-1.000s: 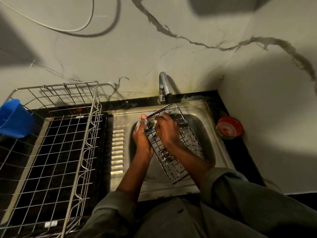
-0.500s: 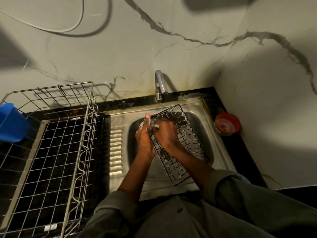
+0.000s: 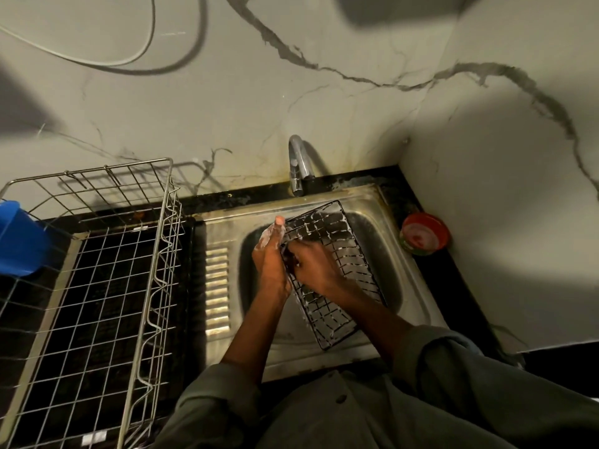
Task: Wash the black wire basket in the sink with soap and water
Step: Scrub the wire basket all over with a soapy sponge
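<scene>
The black wire basket (image 3: 337, 234) lies tilted across the bowl of the steel sink (image 3: 418, 286), with white foam on its wires. My left hand (image 3: 270, 264), foamy at the fingertips, grips the basket's left rim with the thumb pointing up. My right hand (image 3: 312, 267) is inside the basket, its fingers curled down against the left side wires round a small scrub pad that is almost wholly hidden under them. The tap (image 3: 297, 163) stands behind the sink, and no water shows at its spout.
A large steel wire dish rack (image 3: 155, 254) fills the black counter to the left, with a blue cup (image 3: 19, 238) at its far left side. A red bowl (image 3: 424, 233) sits in the right corner by the wall. Marbled walls close the back and right.
My right hand has slid a little toward me along the basket's left side. My left hand keeps its hold on the rim, and the basket has hardly shifted.
</scene>
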A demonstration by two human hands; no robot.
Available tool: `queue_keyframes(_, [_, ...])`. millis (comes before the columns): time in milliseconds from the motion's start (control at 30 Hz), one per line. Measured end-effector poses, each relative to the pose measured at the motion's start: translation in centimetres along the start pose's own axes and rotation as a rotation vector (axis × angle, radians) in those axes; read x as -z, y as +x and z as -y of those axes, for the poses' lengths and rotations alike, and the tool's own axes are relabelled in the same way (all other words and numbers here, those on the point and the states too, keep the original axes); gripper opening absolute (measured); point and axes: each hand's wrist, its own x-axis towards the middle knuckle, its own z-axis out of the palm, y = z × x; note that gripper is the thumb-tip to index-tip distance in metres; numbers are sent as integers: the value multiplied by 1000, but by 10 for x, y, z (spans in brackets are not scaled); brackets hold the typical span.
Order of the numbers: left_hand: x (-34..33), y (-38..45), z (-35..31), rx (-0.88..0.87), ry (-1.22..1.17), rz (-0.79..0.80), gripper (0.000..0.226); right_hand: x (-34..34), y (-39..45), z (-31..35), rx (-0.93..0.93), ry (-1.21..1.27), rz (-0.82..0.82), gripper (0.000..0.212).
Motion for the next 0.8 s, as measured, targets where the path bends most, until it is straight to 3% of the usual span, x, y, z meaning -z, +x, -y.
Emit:
queue_keyframes(67, [0, 1, -1, -6, -3, -4, 74, 1, -7, -8, -67, -35, -12, 30])
queue_keyframes(133, [3, 2, 0, -16, 40, -15, 71, 4, -9, -19, -331, -112, -105, 32])
queue_keyframes(200, [3, 1, 1, -10, 44, -12, 65, 6, -8, -24, -438, -98, -169, 37])
queue_keyframes(300, [2, 2, 3, -13, 44, -4, 76, 2, -7, -3, -162, 22, -75, 30])
queue_keyframes(367, [2, 3, 3, -13, 19, 6, 83, 1, -11, 3, 45, 25, 20, 38])
queue_keyframes(400, [2, 4, 3, -5, 28, -6, 82, 4, -11, 0, 12, 14, 7, 42])
queue_keyframes(467, [2, 1, -1, 7, 59, -16, 81, 8, -7, -11, -246, 2, -139, 51])
queue_keyframes(533, [0, -2, -2, 3, 48, 2, 74, 11, -3, -17, -424, -57, -224, 47])
queue_keyframes(667, [0, -5, -3, 11, 25, -1, 81, 7, 3, -2, -360, 5, -187, 24])
queue_keyframes(800, [0, -5, -3, 42, 5, 2, 76, 5, -6, 1, -326, -28, -186, 53])
